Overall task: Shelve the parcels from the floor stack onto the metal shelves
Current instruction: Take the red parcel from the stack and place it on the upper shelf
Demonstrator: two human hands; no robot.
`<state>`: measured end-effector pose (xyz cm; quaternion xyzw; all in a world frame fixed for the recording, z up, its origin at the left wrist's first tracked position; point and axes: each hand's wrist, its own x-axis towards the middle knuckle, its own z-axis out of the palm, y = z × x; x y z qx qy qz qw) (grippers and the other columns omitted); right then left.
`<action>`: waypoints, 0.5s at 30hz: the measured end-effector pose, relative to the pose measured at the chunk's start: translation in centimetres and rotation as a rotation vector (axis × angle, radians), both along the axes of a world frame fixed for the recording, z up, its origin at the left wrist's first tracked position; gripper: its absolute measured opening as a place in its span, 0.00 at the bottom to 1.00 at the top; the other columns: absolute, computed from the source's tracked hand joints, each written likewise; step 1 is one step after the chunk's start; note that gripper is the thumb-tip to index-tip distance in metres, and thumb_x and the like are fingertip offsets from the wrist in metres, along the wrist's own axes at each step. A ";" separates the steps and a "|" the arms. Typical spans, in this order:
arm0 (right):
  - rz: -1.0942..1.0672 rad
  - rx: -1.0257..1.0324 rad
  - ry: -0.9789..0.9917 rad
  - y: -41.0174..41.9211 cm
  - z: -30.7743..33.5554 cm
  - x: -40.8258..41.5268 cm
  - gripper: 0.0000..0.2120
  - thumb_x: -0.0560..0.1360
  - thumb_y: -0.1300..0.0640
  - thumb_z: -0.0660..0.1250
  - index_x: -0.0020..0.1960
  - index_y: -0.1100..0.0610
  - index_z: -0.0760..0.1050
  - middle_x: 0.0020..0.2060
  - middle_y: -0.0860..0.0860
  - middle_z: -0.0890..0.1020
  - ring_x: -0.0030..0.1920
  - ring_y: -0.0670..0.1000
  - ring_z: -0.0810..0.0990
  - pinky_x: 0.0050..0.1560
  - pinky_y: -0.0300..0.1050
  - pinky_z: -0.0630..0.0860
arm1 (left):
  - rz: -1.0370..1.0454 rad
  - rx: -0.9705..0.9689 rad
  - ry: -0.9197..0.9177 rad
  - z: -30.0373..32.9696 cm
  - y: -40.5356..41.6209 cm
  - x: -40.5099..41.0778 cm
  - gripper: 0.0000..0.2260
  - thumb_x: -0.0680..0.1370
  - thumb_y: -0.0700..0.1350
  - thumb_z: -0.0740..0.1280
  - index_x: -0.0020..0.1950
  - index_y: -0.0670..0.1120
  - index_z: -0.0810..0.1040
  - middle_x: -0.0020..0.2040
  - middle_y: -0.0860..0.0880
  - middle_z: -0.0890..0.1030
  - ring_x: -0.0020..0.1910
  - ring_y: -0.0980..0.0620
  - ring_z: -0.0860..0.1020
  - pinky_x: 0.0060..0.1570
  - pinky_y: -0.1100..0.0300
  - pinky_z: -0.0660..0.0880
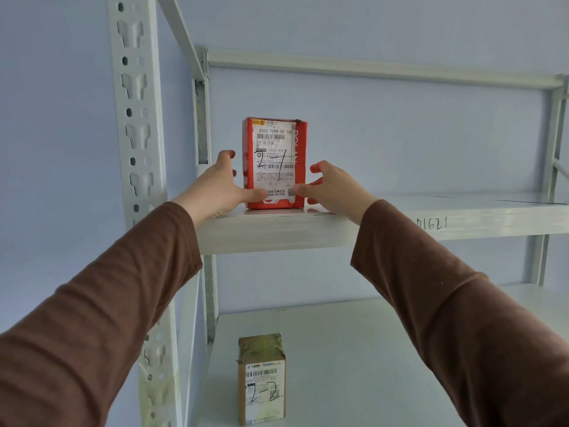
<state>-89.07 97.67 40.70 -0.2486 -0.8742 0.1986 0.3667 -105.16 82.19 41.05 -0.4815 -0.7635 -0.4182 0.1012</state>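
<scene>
A red parcel (275, 163) with a white shipping label marked "2-1" stands upright near the front left of the upper metal shelf (400, 223). My left hand (229, 183) is at its left side, thumb touching the lower front face, fingers spread beside it. My right hand (331, 186) is at its right side, thumb touching the lower front corner, fingers apart and curled. Neither hand wraps the parcel. A brown cardboard parcel (261, 379) marked "2-2" stands upright on the lower shelf (354, 349), below my arms.
A perforated white upright post (137, 118) rises at the left. A top crossbeam (369, 67) runs above the parcel. The upper shelf stretches right, with "D1621" written on its front edge. A pale blue wall lies behind.
</scene>
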 end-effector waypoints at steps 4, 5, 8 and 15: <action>-0.035 0.065 0.047 -1.2 -0.8 1.5 0.36 0.78 0.38 0.67 0.78 0.54 0.61 0.70 0.52 0.76 0.65 0.54 0.78 0.65 0.54 0.76 | 0.100 0.148 0.216 -0.7 -0.8 1.6 0.52 0.72 0.60 0.76 0.83 0.48 0.45 0.83 0.46 0.56 0.80 0.45 0.59 0.78 0.47 0.60; -0.043 0.102 0.068 -1.4 -1.1 1.9 0.35 0.78 0.38 0.66 0.78 0.54 0.60 0.72 0.52 0.74 0.69 0.55 0.75 0.68 0.54 0.73 | 0.117 0.201 0.294 -1.0 -1.0 2.4 0.51 0.73 0.58 0.76 0.83 0.47 0.46 0.83 0.46 0.55 0.81 0.45 0.57 0.78 0.48 0.58; -0.110 0.264 0.106 -2.2 -2.3 3.7 0.34 0.80 0.38 0.63 0.79 0.53 0.60 0.75 0.50 0.70 0.74 0.54 0.67 0.70 0.52 0.67 | 0.100 0.318 0.497 -1.7 -1.0 5.1 0.44 0.77 0.53 0.73 0.83 0.45 0.49 0.82 0.45 0.56 0.81 0.46 0.55 0.79 0.50 0.56; -0.385 0.489 0.080 -2.0 -5.7 9.9 0.29 0.82 0.42 0.61 0.79 0.52 0.62 0.80 0.51 0.61 0.80 0.56 0.56 0.78 0.57 0.56 | 0.039 0.214 0.712 -4.2 3.0 10.5 0.33 0.82 0.54 0.65 0.82 0.44 0.56 0.83 0.43 0.55 0.83 0.44 0.50 0.80 0.50 0.49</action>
